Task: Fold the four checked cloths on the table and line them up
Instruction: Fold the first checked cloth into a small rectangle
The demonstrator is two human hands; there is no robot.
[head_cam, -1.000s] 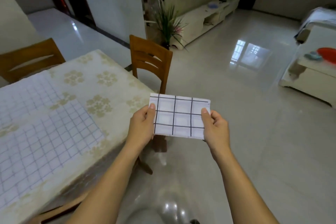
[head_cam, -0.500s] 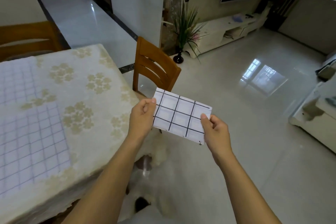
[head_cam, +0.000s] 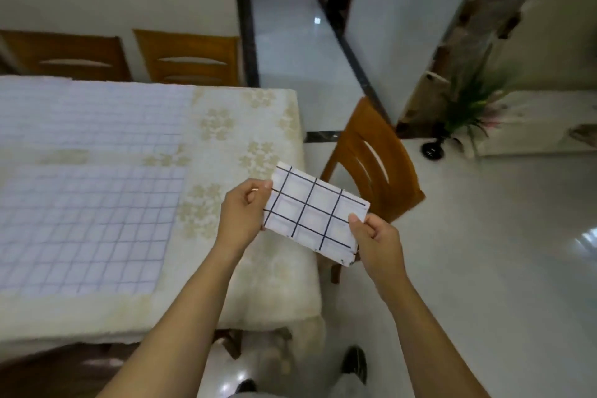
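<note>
Low in the middle of the frame, the left hand (head_cam: 244,216) and the right hand (head_cam: 378,242) pinch opposite ends of a small folded checked cloth (head_cam: 315,213), held in the air at the right edge of the table (head_cam: 226,126). To the left, a large checked cloth (head_cam: 90,229) lies flat on the table, with another spread cloth (head_cam: 97,113) beyond it. A wooden chair (head_cam: 381,178) stands right of the table.

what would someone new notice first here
A small folded checked cloth with a bold dark grid is pinched at its ends by the left hand and right hand, in the air near the right end of the floral-covered table. To its left, larger pale checked cloths lie flat on that table.
</note>
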